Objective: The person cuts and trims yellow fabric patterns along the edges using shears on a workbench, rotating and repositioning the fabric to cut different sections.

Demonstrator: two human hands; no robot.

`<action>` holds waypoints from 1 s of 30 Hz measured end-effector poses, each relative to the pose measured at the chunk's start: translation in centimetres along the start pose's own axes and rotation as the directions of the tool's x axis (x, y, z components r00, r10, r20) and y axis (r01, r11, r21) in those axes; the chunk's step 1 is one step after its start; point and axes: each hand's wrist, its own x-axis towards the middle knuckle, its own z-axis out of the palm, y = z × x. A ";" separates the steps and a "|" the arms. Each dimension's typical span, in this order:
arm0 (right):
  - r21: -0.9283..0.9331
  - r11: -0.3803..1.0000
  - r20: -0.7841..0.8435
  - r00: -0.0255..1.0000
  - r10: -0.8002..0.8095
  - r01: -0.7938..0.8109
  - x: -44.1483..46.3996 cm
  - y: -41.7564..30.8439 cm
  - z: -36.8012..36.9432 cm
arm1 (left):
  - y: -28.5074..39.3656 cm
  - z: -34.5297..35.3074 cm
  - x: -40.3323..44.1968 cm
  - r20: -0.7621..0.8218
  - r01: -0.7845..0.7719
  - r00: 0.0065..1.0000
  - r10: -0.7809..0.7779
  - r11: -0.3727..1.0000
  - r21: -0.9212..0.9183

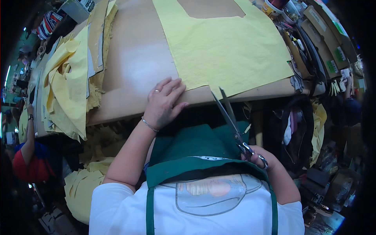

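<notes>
A large yellow fabric piece [235,55] lies on the table, with a cut-out at its far side and a small slit at its near edge. My left hand [166,100] rests at the table's front edge by the fabric's lower left corner, fingers stretched out and holding nothing. In my right hand [256,156] is a pair of metal scissors [231,117], gripped by the handles. Their blades are parted and point up toward the fabric's near edge, close to the slit. Whether the blade tips touch the cloth I cannot tell.
Stacked yellow fabric pieces [64,86] hang over the table [133,58] edge at left, beside cardboard patterns [96,37]. Cardboard boxes [323,39] and a white tub [271,8] crowd the right side. More yellow cloth [84,192] lies below. Another person in red [31,162] is at far left.
</notes>
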 end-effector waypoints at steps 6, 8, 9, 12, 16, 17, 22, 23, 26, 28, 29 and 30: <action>0.157 0.962 0.073 0.974 0.214 -0.223 1.6 0.5 0.0 | -0.5 0.2 -0.3 -0.066 0.010 0.998 -0.008 0.999 0.031; 0.199 0.950 0.066 0.971 0.231 -0.240 2.2 -0.7 0.6 | -0.5 0.4 -0.3 -0.089 0.024 0.996 -0.020 0.999 0.044; 0.221 0.943 0.063 0.969 0.240 -0.248 2.7 -1.2 0.8 | -0.7 0.6 -0.2 -0.120 0.043 0.992 -0.045 0.999 -0.020; 0.177 0.967 0.036 0.983 0.182 -0.185 4.6 -2.1 1.7 | -1.4 0.9 0.1 -0.162 0.124 0.974 -0.162 0.968 -0.219; 0.008 0.977 -0.041 0.977 0.211 -0.211 7.3 -3.1 3.0 | -0.3 -1.2 1.3 0.261 0.541 0.831 -0.491 0.602 -0.587; -0.027 0.971 -0.068 0.969 0.237 -0.239 7.8 -3.4 3.5 | 0.0 -1.8 1.8 0.455 0.678 0.720 -0.524 0.389 -0.624; -0.015 0.975 -0.128 0.968 0.218 -0.221 9.6 -4.1 4.9 | -0.1 -2.3 3.4 0.682 0.800 0.566 -0.463 0.108 -0.591; -0.023 0.977 -0.132 0.969 0.209 -0.214 9.7 -4.1 5.1 | -0.2 -2.1 3.7 0.691 0.811 0.554 -0.464 0.112 -0.575; -0.036 0.979 -0.148 0.970 0.193 -0.200 10.0 -4.1 5.5 | -0.3 -1.5 4.4 0.692 0.811 0.565 -0.450 0.145 -0.567; -0.040 0.979 -0.159 0.969 0.190 -0.199 10.1 -4.3 5.6 | -0.6 -1.1 4.5 0.712 0.817 0.560 -0.425 0.139 -0.560; -0.038 0.981 -0.167 0.970 0.179 -0.188 10.2 -4.2 5.8 | -0.7 -1.0 4.6 0.720 0.819 0.558 -0.412 0.137 -0.557; -0.037 0.984 -0.174 0.970 0.168 -0.177 10.2 -4.2 5.9 | -0.7 -1.0 4.6 0.720 0.821 0.556 -0.415 0.142 -0.553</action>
